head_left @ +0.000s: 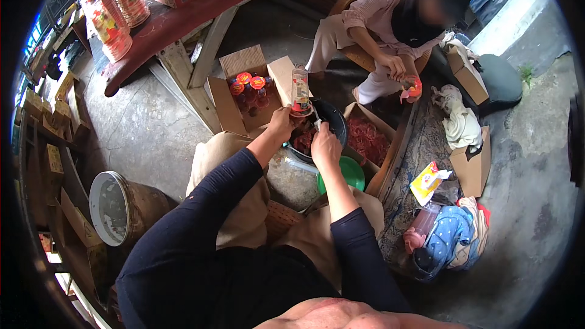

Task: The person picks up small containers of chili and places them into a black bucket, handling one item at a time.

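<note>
My left hand (282, 124) grips a clear plastic cup (300, 89) with printed decoration, tilted over a black basin (337, 121). In my right hand (326, 144) is a slim, pale utensil (318, 121), its tip close to the cup's lower end; its exact kind is hard to make out. Dark red pieces of food (303, 140) lie inside the basin below both hands. Just right of the basin, a cardboard box (386, 129) holds a heap of red shredded material (368, 140). A green plastic basin (354, 173) sits under my right forearm, partly hidden by it.
An open carton (221, 109) holds several filled cups with red lids (257, 82). Opposite sits a person (379, 18) handling a red-topped item (412, 87). Stacked cups (109, 27) stand on a red table (155, 27). A dirty bucket (132, 208) is at left; cloths (450, 237) and a bottle (421, 226) lie right.
</note>
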Available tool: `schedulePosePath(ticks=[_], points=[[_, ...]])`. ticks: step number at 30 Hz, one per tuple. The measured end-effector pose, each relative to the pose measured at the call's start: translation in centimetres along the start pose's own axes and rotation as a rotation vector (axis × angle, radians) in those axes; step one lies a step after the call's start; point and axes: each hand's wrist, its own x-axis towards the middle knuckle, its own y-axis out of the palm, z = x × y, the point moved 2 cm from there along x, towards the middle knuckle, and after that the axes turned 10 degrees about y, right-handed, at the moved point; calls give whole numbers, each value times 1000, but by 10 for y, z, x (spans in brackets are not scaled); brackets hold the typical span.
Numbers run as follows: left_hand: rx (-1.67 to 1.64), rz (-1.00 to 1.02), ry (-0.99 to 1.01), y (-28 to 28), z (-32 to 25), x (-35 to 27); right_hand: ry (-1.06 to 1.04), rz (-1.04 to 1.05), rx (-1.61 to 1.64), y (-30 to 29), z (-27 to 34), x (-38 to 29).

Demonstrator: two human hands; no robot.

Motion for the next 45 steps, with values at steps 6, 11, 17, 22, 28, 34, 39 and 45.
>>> schedulePosePath(ticks=[6, 11, 17, 22, 28, 34, 39, 45], points=[[-40, 83, -40, 18, -1, -15, 57, -11, -51, 14, -7, 6], [-65, 82, -3, 26, -4, -15, 231, 109, -62, 19, -8, 16], [-2, 68, 39, 26, -12, -10, 134, 20, -11, -3, -7, 11], [11, 43, 45, 32, -15, -16, 73, 0, -61, -15, 5, 4], [-48, 69, -69, 35, -6, -20, 42, -77, -67, -2, -7, 10], [-2, 51, -60, 35, -4, -24, 154, 94, -177, -4, 3, 12], [43, 88, -27, 31, 10, -21, 202, 100, -124, 2, 0, 12], [136, 201, -15, 24, 30, -28, 196, 219, -77, 13, -13, 21]])
